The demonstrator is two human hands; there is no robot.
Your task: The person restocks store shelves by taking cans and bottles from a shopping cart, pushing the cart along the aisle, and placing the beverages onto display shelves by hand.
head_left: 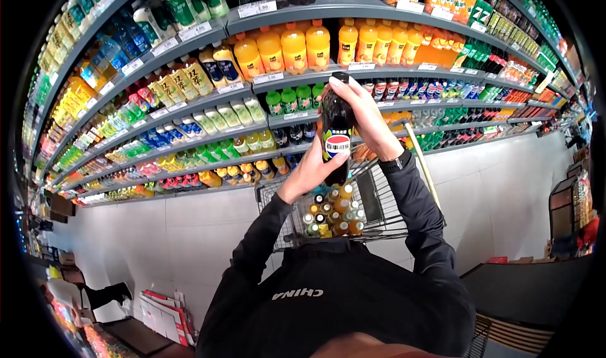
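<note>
A dark cola bottle (338, 144) with a Pepsi-style label and black cap stands upright between my hands, in front of the shelves. My left hand (312, 168) is closed around its lower part, the thumb lying across the front below the label. Higher up, my right hand (369, 115) grips the neck and upper side, with fingers by the cap. Below the bottle is a wire shopping cart (385, 197) holding several capped bottles (334, 213), many of them orange or yellow. The far fingers of both hands are partly hidden behind the bottle.
Curved-looking store shelves (240, 86) span the view, packed with drinks, including orange juice bottles (293, 48) and green bottles (288, 99). A pale bar (423, 165) runs beside my right forearm. At lower left are flattened cartons (165, 317) and a person's dark-clothed leg (107, 295).
</note>
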